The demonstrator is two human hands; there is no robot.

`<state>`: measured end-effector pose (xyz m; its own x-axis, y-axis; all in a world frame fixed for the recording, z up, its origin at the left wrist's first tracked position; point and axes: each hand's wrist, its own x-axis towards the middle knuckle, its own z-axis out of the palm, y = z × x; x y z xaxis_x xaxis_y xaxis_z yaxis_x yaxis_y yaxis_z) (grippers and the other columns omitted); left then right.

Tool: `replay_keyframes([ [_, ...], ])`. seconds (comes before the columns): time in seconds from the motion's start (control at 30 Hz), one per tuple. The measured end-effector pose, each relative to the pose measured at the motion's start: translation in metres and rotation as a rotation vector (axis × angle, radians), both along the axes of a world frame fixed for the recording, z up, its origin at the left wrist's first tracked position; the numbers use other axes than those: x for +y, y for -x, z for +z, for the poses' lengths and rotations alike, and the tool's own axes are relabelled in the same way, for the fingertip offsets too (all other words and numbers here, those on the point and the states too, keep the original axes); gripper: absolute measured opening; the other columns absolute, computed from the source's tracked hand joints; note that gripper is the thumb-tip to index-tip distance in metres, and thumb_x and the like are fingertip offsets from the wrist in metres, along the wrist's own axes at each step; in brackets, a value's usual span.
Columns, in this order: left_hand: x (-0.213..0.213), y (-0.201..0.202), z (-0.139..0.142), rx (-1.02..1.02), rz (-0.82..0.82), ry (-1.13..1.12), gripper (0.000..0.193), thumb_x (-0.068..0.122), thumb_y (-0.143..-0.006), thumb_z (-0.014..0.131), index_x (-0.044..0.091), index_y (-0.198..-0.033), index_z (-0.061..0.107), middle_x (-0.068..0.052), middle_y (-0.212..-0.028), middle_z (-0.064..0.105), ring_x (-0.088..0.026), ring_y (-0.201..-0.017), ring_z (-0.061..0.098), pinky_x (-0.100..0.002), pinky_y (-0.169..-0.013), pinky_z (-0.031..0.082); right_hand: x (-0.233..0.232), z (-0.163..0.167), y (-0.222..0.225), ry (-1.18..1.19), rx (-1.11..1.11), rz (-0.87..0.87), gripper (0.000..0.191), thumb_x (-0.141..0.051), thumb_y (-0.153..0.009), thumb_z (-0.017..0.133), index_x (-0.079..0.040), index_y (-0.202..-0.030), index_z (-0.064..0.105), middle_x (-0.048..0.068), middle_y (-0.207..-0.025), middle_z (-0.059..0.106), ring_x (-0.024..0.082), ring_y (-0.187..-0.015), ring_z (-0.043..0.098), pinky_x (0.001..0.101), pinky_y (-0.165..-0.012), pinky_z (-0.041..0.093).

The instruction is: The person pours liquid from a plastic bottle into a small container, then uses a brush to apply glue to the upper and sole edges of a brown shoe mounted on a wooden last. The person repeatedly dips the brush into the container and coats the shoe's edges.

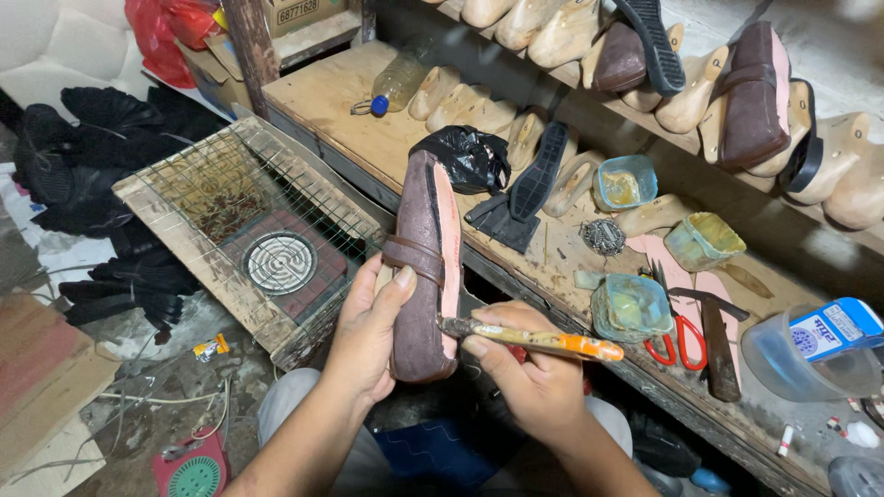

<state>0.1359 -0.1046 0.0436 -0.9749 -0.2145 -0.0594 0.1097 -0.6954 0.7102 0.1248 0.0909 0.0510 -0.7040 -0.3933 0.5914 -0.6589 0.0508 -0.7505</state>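
Both hands were raised over the lap: the left hand [368, 336] was wrapped around a brown shoe upper on its last [425, 267], the right hand [529, 373] was closed on a glue brush [534, 339] touching its pink underside. Gluing appeared barely begun; the black sole [539, 171] lay unattached on the workbench [322, 101].

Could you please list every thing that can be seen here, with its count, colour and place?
shoe upper on a last: one, dark brown with pink edge, held above the bench edge
brush: one, orange handle, tip at the shoe
glue tubs: three, bluish-green, on the bench
scissors: one, red handles, beside the nearest tub
hammer: one, dark, right of the scissors
wooden lasts: many, pale, on the shelf
black soles: two, one on the bench, one on the shelf
wire cage over heater coil: one, left of the bench
left hand: holds the shoe
right hand: holds the brush
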Motion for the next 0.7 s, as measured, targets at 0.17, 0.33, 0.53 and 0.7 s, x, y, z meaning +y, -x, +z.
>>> replay_keyframes([
  [0.17, -0.003, 0.0, -0.001, -0.032, -0.01, -0.005, 0.053, 0.021, -0.096, 0.061, 0.003, -0.143, 0.046, -0.01, -0.123, 0.065, -0.016, -0.104, 0.066, -0.033, -0.086, 0.057, 0.007, 0.001, -0.005, -0.024, -0.008, 0.012, 0.026, 0.0, -0.089, 0.076, 0.002, -0.114, 0.069, 0.013, -0.113, 0.071, 0.017, -0.093, 0.067, 0.0284, -0.081, 0.055],
  [0.33, -0.001, 0.0, -0.001, 0.011, -0.042, -0.023, 0.053, 0.019, -0.096, 0.062, 0.003, -0.143, 0.046, -0.01, -0.123, 0.065, -0.016, -0.105, 0.066, -0.033, -0.088, 0.057, 0.002, 0.0, 0.004, -0.002, -0.091, -0.109, 0.027, 0.001, -0.089, 0.076, 0.003, -0.115, 0.068, 0.013, -0.109, 0.071, 0.017, -0.084, 0.062, 0.0278, -0.075, 0.052],
  [0.53, -0.002, 0.001, 0.0, -0.02, -0.044, 0.005, 0.052, 0.02, -0.095, 0.061, 0.003, -0.142, 0.047, -0.01, -0.12, 0.066, -0.017, -0.1, 0.067, -0.034, -0.084, 0.058, -0.003, 0.001, 0.006, -0.001, 0.056, -0.024, 0.026, 0.002, -0.093, 0.073, 0.004, -0.118, 0.064, 0.014, -0.113, 0.07, 0.024, -0.104, 0.068, 0.033, -0.093, 0.055],
  [0.7, -0.004, 0.002, -0.001, -0.015, -0.037, 0.018, 0.051, 0.021, -0.096, 0.062, 0.002, -0.141, 0.048, -0.01, -0.119, 0.066, -0.016, -0.101, 0.067, -0.033, -0.085, 0.057, -0.003, -0.001, 0.005, 0.011, 0.033, 0.001, 0.027, 0.001, -0.093, 0.073, 0.004, -0.118, 0.064, 0.015, -0.113, 0.07, 0.024, -0.104, 0.069, 0.034, -0.092, 0.055],
])
